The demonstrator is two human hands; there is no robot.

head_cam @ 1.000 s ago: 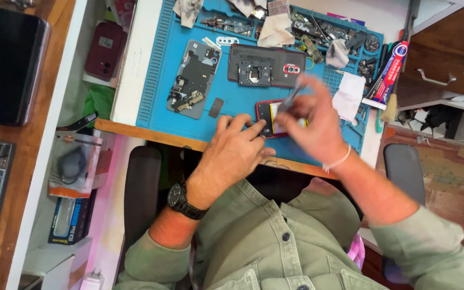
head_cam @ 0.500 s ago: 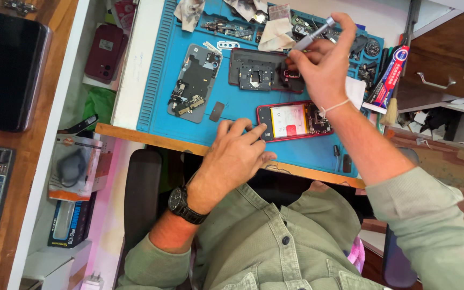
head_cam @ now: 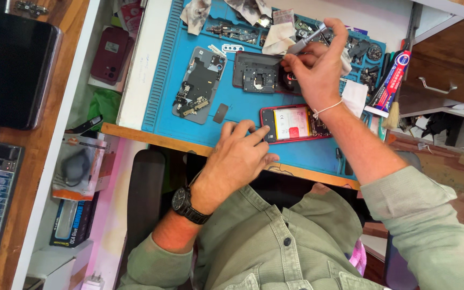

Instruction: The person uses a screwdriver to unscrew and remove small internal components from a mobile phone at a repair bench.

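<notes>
Head view, looking down on a repair bench. A ribbed blue rubber work mat (head_cam: 162, 75) is lying on a white tabletop with a wooden front edge (head_cam: 151, 137). The left hand (head_cam: 240, 156) is lying flat on the mat, fingers slightly spread, fingertips pressing on the near end of an opened red-framed phone (head_cam: 294, 123), whose pale battery is showing under a pink label. The right hand (head_cam: 318, 67) is reaching to the far side of the mat, thumb and fingers pinching a slim grey metal tool (head_cam: 307, 38) (its tip is hidden among the small parts, so what it is touching cannot be told). Just under this hand a dark rectangular phone frame (head_cam: 256, 72) is lying, its right end being covered by the palm. Left of it a grey inner plate (head_cam: 197, 80) with a flex cable and small components is lying face up, and a small dark strip (head_cam: 220, 113) is resting beside it. The moulded compartments (head_cam: 232, 29) along the far edge of the mat are holding loose boards, screws and crumpled white wipes; individual pieces are too small to make out. A glue tube (head_cam: 390, 80) is lying at the right edge. A maroon phone (head_cam: 111, 53) is sitting off the mat at left, and a black tablet (head_cam: 12, 70) is being cut off by the picture's left edge.
</notes>
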